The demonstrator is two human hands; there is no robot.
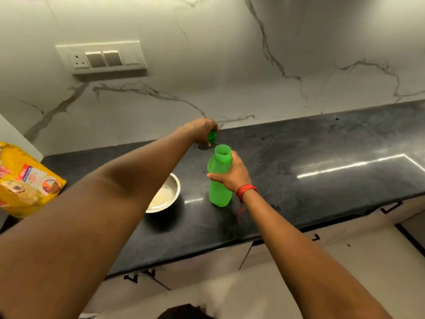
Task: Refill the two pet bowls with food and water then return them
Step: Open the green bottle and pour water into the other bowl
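Open bottle (219, 194) stood in right hand (232, 178), fingers curled round it; left hand (200, 131) pinched cap (212, 137). Risk — left forearm hung over bowl (171, 187), could knock it; hasty tilt would splash counter (322, 157).

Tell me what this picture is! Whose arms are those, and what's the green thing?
There is no machine here. Those are a person's own arms. The camera sits on the person's head and looks down, so you see what they see.

The right hand grips a green bottle, which is upright and has its top open. There is a red thread tied round that wrist. The left hand reaches toward the wall and holds the bottle's green cap.

On the dark counter sits a steel bowl with something pale inside; I cannot tell what. At the left edge stands a yellow bag of pet food.
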